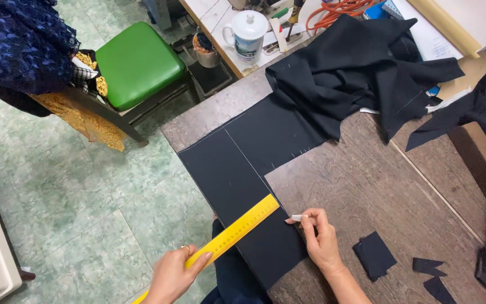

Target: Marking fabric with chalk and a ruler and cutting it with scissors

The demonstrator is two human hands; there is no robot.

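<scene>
Marking dark cloth with ruler and chalk at a table edge.

Wood table [378,180] across the right; grey-green tiled floor [85,191] on the left, with a green stool [137,62] at the top. Flat black cloth [237,169] along the table's near corner, running up into a crumpled black heap [361,67]. White lidded mug [248,32] beyond. Yellow ruler [234,233] slanting over the cloth's lower part. Left hand [171,277] closed round the ruler's low end, thumb on top. Right hand [322,239] pinching white chalk [297,217] between thumb and fingers, tip just beside the cloth's right edge. Small black scraps [373,255] near the right wrist.
</scene>
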